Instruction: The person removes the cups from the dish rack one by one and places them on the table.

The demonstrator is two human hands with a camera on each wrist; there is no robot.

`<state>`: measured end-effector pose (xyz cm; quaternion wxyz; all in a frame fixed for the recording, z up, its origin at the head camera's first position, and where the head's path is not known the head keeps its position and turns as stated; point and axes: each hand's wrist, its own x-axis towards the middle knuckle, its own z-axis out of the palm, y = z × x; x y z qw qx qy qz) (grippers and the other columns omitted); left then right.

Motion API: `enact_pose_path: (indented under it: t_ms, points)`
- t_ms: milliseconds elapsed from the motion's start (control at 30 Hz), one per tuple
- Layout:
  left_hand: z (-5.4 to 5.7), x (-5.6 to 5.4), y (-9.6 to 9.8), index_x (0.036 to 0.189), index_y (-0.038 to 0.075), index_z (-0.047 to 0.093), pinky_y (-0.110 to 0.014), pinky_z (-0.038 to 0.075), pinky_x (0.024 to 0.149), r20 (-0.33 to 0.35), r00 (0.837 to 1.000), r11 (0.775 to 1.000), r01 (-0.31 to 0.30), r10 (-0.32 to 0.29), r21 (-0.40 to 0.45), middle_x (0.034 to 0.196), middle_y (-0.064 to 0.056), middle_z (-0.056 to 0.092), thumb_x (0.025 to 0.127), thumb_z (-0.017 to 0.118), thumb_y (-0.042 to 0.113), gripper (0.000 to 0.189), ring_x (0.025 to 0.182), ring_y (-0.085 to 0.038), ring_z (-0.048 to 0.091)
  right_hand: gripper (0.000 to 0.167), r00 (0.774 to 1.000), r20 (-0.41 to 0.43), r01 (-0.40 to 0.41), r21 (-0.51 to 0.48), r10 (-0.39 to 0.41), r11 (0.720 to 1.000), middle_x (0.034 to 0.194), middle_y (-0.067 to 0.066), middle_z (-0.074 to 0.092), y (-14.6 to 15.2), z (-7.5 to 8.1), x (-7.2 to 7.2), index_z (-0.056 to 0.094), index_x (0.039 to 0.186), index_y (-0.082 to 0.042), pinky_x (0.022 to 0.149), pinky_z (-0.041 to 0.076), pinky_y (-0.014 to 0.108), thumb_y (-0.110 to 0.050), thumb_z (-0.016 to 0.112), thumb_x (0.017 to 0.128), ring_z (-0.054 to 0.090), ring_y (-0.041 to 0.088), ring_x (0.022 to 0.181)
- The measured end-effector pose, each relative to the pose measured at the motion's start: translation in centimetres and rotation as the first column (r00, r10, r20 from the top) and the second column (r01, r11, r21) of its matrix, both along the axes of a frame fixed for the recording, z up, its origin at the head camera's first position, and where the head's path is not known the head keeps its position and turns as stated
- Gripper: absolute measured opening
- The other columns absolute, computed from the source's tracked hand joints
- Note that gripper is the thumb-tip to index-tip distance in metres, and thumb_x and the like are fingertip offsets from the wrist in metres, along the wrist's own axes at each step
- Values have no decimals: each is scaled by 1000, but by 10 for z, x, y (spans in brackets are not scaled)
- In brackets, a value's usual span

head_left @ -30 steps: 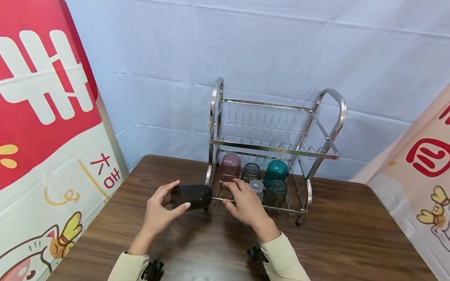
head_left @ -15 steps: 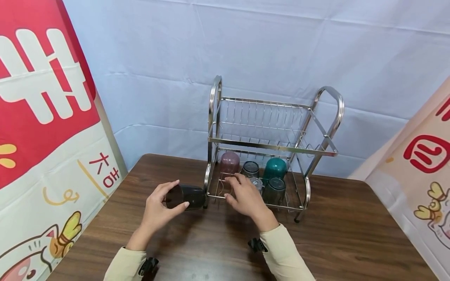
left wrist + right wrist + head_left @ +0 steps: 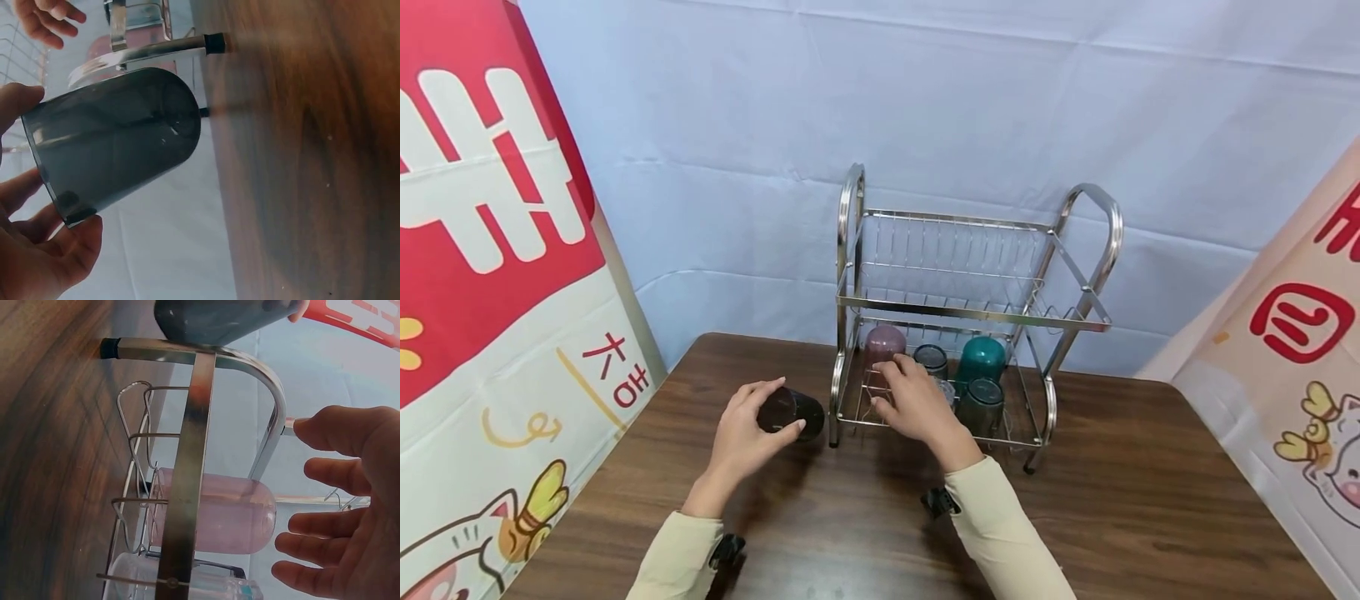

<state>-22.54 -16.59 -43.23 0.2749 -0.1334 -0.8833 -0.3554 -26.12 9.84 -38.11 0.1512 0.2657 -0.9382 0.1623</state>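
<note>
My left hand (image 3: pixel 741 433) grips a dark grey see-through cup (image 3: pixel 793 414) near its rim, left of the rack. In the left wrist view the cup (image 3: pixel 122 140) has its rounded base towards the tabletop and its rim in the thumb and fingers. Holding nothing, my right hand (image 3: pixel 917 400) hovers over the front of the metal dish rack (image 3: pixel 973 312), fingers spread and loosely bent. A pink cup (image 3: pixel 231 515) stands upside down in the lower tier, beyond those fingers. Beside it are a teal cup (image 3: pixel 981 360), dark glasses (image 3: pixel 981 404) and a clear glass, mostly hidden by the right hand.
The rack's upper tier (image 3: pixel 955 242) overhangs the cups. Its left front foot (image 3: pixel 834 442) stands close to the held cup. Brown wooden table (image 3: pixel 865 533) spreads out in front, with a pale cloth (image 3: pixel 737 208) behind and printed banners at both sides.
The cup in my left hand has tipped from lying sideways to a steeper tilt, its base swinging down and away from the rack. My right hand has shifted slightly up over the rack's front.
</note>
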Motion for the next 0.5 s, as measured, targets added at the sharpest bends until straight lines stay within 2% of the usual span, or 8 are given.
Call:
enact_pose_path:
  t_ms: [200, 367, 500]
  points:
    - [1, -13, -1, 125, 14, 60, -52, 45, 74, 27, 999, 997, -20, 22, -77, 117, -13, 54, 69, 78, 36, 63, 104, -33, 50, 46, 999, 36, 9, 6, -9, 1000, 129, 22, 45, -2, 3, -8, 53, 126, -8, 89, 41, 52, -26, 67, 85, 47, 37, 112]
    - [3, -25, -1, 127, 14, 59, -52, 45, 74, 80, 996, 995, -37, 45, -94, 118, -14, 53, 71, 76, 37, 62, 104, -34, 49, 48, 997, 55, 49, 46, -51, 998, 130, 21, 44, -5, 8, -15, 52, 128, -10, 90, 40, 51, -28, 66, 86, 45, 37, 114]
    - [1, -34, -1, 128, 13, 57, -53, 43, 79, 126, 990, 994, -46, 58, -95, 119, -16, 52, 73, 76, 36, 63, 106, -35, 48, 49, 997, 47, 60, 84, -64, 995, 130, 22, 43, -7, 14, -19, 51, 130, -10, 90, 40, 52, -29, 65, 86, 43, 37, 116]
